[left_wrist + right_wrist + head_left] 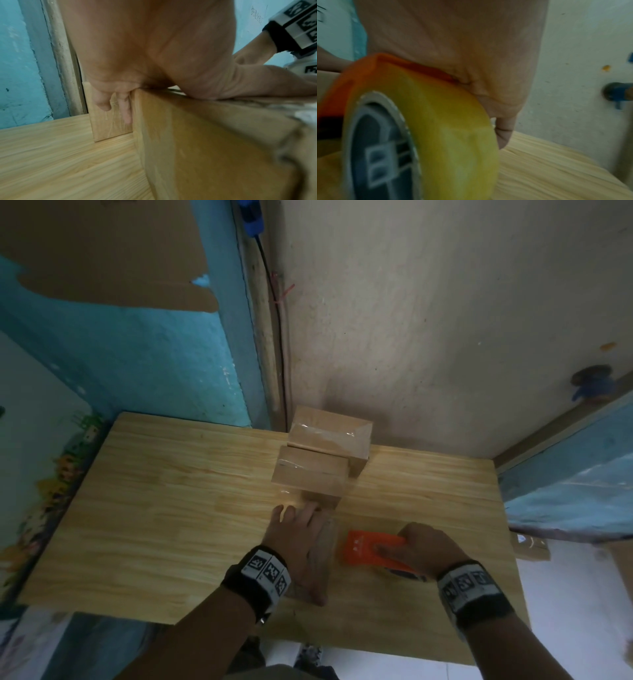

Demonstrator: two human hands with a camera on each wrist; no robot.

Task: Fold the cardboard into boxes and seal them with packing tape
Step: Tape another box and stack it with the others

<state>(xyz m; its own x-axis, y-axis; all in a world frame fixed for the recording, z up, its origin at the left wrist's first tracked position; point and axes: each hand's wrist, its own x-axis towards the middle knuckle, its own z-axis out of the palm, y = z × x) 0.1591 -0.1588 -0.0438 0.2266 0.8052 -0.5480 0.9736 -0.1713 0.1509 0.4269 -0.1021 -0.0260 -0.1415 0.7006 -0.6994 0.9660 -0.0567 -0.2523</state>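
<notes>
My left hand (301, 539) lies palm down on top of a small cardboard box (325, 546) near the table's front middle. In the left wrist view its fingers (125, 108) reach straight down over the far end of this box (205, 148) and the thumb rests along the taped top. Just to the right, my right hand (421, 546) grips an orange tape dispenser (370, 549) beside the box. The right wrist view shows the yellowish tape roll (445, 135) under the palm (453, 40). Most of the box is hidden beneath my left hand.
Two taped boxes stand behind, one (311, 474) right against my fingertips, the other (329, 436) at the table's back edge by the wall. The wooden table (154, 508) is bare to the left. More cardboard (531, 546) lies off the table's right side.
</notes>
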